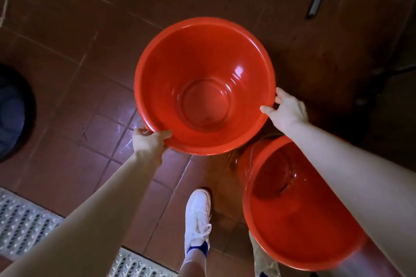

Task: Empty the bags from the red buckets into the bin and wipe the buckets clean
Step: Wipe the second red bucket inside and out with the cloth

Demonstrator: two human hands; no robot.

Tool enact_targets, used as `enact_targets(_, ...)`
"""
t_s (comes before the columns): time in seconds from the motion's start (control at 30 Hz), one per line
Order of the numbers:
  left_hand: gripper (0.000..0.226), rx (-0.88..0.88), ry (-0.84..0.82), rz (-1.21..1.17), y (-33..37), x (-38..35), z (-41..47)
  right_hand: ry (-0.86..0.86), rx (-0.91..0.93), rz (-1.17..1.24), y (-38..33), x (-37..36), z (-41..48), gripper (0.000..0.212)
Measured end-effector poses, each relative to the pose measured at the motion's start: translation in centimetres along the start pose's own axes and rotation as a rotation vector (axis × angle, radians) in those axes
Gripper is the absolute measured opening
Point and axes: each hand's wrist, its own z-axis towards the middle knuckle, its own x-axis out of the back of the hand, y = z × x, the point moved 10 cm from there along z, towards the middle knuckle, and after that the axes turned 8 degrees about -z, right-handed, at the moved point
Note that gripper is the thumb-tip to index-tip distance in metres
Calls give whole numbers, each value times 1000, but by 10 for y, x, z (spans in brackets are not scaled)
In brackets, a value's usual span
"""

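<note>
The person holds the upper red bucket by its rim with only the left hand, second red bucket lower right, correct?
Not only the left: the head view shows the left hand and the right hand both gripping the rim of the upper red bucket. The second red bucket is lower right.

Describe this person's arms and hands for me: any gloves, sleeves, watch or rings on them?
The left hand and right hand are ungloved, and no ring, watch or bracelet shows. The left arm and right arm are bare up to the picture's edge; no sleeve is in view.
</note>
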Motion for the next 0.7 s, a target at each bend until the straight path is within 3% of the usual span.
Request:
enact_targets(0.27, 50, -124, 21, 70, 3, -15, 15, -79, 56, -88, 19, -16, 16, 65)
enact_targets(0.5, 54, -67, -14, 147, -18, -10, -24, -86, 53, -212, 87, 15, -19, 59)
enact_targets(0.6, 41, -34, -82, 301, -52, -15, -59, -92, -21, -259, 137, 26, -33, 60)
enact_targets(0.7, 31, -60, -209, 610, -94, -30, -93, -114, -130, -270, 189, 27, -46, 61)
